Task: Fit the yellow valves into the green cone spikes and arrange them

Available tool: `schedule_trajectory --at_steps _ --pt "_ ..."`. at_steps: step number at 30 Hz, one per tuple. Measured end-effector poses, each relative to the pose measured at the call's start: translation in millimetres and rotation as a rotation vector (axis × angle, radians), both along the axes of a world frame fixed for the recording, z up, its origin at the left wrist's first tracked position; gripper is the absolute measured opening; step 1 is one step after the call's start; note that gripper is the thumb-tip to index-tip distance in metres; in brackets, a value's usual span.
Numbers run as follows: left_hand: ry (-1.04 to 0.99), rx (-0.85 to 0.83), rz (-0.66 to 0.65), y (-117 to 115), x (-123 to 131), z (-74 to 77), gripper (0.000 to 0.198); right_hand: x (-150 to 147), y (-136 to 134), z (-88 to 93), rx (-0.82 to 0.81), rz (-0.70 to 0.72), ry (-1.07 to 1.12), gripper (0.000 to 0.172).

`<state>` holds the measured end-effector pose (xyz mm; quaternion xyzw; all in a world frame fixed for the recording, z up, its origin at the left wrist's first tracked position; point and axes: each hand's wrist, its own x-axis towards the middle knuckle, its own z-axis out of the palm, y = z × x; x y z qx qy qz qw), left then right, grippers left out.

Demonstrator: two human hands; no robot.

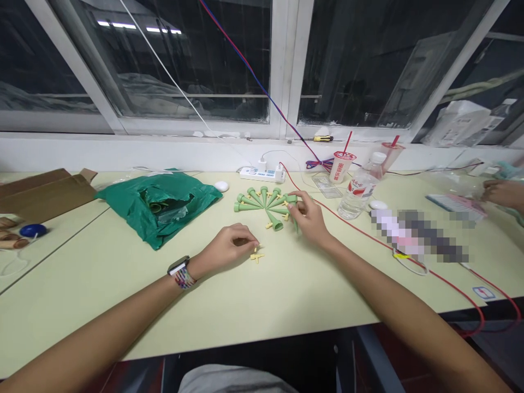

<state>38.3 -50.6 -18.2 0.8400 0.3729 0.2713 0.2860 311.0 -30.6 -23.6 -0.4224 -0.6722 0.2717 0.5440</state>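
Observation:
Several green cone-shaped spikes (264, 195) lie fanned out on the table, tips toward the centre and small yellow valve pieces between them. One spike (278, 225) lies at the near side of the fan with its wide end toward me. At the fan's right edge, the thumb and fingers of my right hand (309, 218) close around a green spike, which they partly cover. My left hand (229, 248), with a watch on its wrist, pinches a small yellow valve piece (260, 245) just above the table. Right under those fingertips lie loose yellow valve pieces (257, 256).
A torn green plastic bag (164, 224) and a cardboard box (49, 191) are on the left. Behind the fan sits a power strip (262, 174). A water bottle (360, 188), a drink cup (342, 166) and a red cable (368, 234) lie rightward. Another person's hand (503, 194) is at far right.

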Motion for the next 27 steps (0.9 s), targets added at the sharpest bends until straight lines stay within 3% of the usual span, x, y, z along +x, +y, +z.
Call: schedule_trajectory --at_steps 7,13,17,27 --pt "0.068 0.071 0.001 -3 0 -3.9 0.019 0 7 -7.2 0.034 -0.139 -0.175 0.034" --pt "0.091 0.125 -0.007 -3 0 -4.1 0.018 28 24 -5.7 -0.009 -0.471 -0.55 0.048" --pt "0.093 0.161 -0.018 -4 0 -3.0 0.018 51 33 -5.8 -0.083 -0.672 -0.763 0.046" --pt "0.079 0.166 -0.065 -4 0 -2.2 0.017 63 43 -14.9 -0.312 -0.678 -0.867 0.037"
